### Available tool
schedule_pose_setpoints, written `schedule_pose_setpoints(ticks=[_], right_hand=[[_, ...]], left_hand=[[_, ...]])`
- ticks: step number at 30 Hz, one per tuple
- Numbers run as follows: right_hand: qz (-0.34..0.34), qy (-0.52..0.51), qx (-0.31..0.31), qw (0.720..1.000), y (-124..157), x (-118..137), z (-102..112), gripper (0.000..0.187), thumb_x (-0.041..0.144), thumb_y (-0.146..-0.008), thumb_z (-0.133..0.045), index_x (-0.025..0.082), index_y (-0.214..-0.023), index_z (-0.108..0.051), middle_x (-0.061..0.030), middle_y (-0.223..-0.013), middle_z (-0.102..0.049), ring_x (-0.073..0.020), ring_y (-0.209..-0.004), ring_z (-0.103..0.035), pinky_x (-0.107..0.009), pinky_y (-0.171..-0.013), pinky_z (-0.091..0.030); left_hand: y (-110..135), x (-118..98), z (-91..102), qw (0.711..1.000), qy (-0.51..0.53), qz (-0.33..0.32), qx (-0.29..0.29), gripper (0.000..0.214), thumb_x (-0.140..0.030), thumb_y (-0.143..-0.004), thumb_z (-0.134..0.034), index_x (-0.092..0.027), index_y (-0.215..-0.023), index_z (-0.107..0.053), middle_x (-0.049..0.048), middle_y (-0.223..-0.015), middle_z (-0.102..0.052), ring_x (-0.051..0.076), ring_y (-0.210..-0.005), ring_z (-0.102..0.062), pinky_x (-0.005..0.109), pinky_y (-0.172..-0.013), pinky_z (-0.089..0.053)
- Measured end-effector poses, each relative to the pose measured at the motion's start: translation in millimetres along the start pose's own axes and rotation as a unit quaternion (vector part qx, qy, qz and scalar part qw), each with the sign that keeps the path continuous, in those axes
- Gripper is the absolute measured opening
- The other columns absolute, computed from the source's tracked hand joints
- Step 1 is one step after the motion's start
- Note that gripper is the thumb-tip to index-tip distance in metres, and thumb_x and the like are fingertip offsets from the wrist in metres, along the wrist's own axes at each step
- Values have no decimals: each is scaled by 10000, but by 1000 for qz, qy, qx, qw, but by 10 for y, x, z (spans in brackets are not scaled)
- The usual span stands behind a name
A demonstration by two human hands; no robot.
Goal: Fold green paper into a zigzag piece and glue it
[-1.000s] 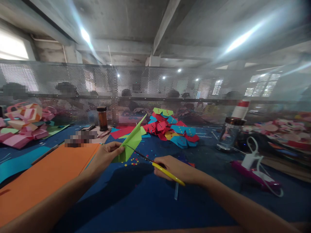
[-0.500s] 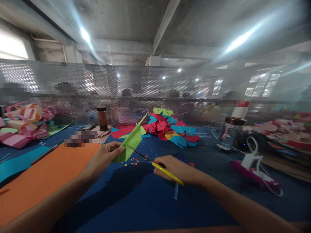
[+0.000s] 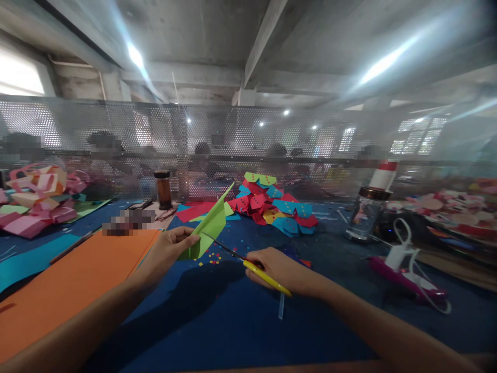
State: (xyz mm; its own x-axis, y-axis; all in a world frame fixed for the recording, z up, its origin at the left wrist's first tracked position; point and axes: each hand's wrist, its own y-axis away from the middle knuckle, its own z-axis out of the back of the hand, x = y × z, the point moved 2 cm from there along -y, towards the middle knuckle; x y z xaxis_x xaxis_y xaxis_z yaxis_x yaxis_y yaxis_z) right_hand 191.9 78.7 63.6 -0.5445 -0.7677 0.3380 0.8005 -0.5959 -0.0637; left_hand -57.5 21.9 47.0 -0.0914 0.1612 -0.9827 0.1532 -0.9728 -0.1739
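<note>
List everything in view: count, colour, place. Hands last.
Green paper: 1, bright green, centre-left
Scissors: 1, yellow handle, dark blades, centre
Bits: many, multicoloured, centre
Folded pile: 1, red, blue, green, yellow, by screen
Orange paper: count unclear, orange, left
Blue paper: 1, blue, left
Pink piles: 2, mostly pink, far left, far right
Bottle: 1, amber, dark lid, back left
Jar: 1, transparent, dark lid, right
Tube: 1, white with red end, above jar
Device: 1, magenta and white, right
Strip: 1, translucent, lower centre
Table: 1, blue-topped, foreground
Screen: 1, grey mesh, behind
People: several, blurred, behind screen
Lights: several, white, overhead
Ceiling: 1, grey, top
Left hand: 1, bare, holding green paper
Right hand: 1, bare, holding scissors
</note>
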Motion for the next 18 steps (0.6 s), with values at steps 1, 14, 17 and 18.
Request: schedule_pose_setpoints(ticks=[1,14,17,18], right_hand=[[2,2,-3,1000,-4,-14,-11,175,213,-834,-553,178,-663,-567,-3,-612,-572,-115,-563,-471,-251,-516,-270],[16,47,11,999,-12,-64,-8,215,332,-877,-542,170,-770,-634,-36,-728,-672,-144,-616,-552,-251,-548,-287],[9,45,15,999,-15,-84,-16,217,354,-882,-540,174,-820,-644,-54,-800,-702,-165,-663,-591,-254,-562,-306],[4,45,17,999,-16,-90,-18,208,350,-883,-540,176,-842,-647,-62,-830,-711,-173,-686,-604,-255,-572,-316]], left_hand=[[2,-1,-1,1000,0,1,0,280,-435,-758,-726,-172,-840,-675,-31,-630,-618,92,-508,-506,199,-474,-355],[-8,16,-5,1000,21,10,9,258,-418,-745,-747,-178,-814,-685,-39,-606,-619,86,-489,-496,195,-461,-339],[-12,29,6,1000,23,12,11,275,-427,-740,-753,-170,-812,-685,-34,-619,-623,85,-499,-503,193,-463,-338],[-10,29,8,1000,23,12,11,281,-431,-741,-753,-169,-815,-685,-33,-622,-624,85,-500,-502,194,-463,-339]])
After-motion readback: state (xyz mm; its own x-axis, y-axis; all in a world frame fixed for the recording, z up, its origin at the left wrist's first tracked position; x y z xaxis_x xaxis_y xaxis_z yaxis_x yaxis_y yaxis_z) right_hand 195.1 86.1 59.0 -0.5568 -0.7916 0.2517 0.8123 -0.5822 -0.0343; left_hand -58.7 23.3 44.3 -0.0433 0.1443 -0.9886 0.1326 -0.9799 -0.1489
